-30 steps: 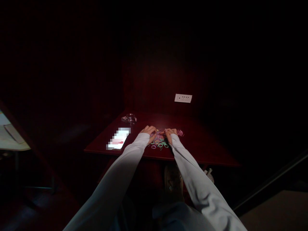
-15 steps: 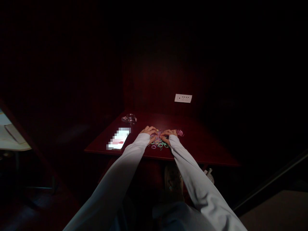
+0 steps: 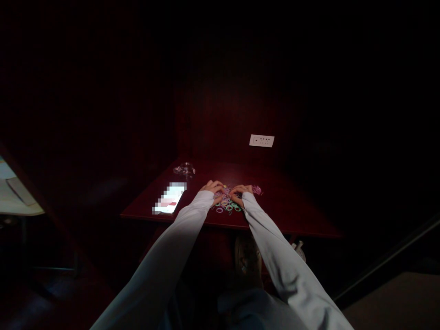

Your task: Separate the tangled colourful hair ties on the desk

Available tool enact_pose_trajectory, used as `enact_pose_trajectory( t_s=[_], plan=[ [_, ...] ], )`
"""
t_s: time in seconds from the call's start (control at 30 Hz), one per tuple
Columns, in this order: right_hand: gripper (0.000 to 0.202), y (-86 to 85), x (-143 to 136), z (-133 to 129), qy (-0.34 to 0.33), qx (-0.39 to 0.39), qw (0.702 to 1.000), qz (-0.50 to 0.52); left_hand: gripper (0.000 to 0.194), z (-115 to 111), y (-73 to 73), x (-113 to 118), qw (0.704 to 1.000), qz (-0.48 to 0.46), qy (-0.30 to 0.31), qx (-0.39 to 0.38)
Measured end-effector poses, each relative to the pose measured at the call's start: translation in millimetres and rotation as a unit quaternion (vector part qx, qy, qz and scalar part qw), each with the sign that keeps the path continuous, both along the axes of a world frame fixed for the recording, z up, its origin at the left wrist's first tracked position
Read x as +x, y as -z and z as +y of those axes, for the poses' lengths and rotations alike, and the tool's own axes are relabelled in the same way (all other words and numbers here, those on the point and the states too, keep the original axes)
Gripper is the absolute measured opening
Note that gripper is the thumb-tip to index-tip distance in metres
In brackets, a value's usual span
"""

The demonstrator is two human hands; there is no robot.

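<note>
Where the left hand meets the heap of small bands, its fingers are loosely bent and spread from the thumb, with no band plainly caught between them. The right hand reaches in from the opposite side, fingers curled low over the bands; whether its fingertips pinch one is too small to make out. Purple, green and yellowish rings lie between and just below the hands, on the dark red table, near its front edge. They look light, soft and stretchy, hard to break but apt to tangle, so a single band would be best taken by its outer rim between thumb and fingertip. Just beyond the right hand sits a pink cluster, probably more bands. Farther off, toward the table's back left, stands a clear container with pale pinkish bits at its sides; its contents, if any, are unreadable. Nearer, left of the left hand, lies a lit phone.
</note>
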State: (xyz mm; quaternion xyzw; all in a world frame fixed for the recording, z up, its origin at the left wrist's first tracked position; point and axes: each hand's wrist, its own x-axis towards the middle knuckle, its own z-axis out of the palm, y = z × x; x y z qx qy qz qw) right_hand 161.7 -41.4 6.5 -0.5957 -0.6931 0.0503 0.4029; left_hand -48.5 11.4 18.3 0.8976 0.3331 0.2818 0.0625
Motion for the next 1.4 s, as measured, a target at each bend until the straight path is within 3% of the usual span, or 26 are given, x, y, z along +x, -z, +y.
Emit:
enact_pose_trajectory(
  t_s=[0.7, 1.17, 1.4],
  plan=[
    [0.027, -6.0, -1.3, -2.8, 0.038, -0.01, 0.999, 0.033, 0.004, -2.5, -0.8, 1.0, 0.999, -0.02, -0.006, 0.03],
    [0.049, 5.2, 3.2, 4.4, 0.041, 0.026, 0.999, 0.014, 0.008, -1.6, -0.3, 2.2, 0.999, -0.025, -0.005, 0.037],
    [0.044, 5.8, 2.6, 4.2, 0.055, 0.011, 0.998, -0.002, 0.009, -3.7, -0.4, 1.6, 0.999, -0.03, -0.004, 0.038]
  ],
)
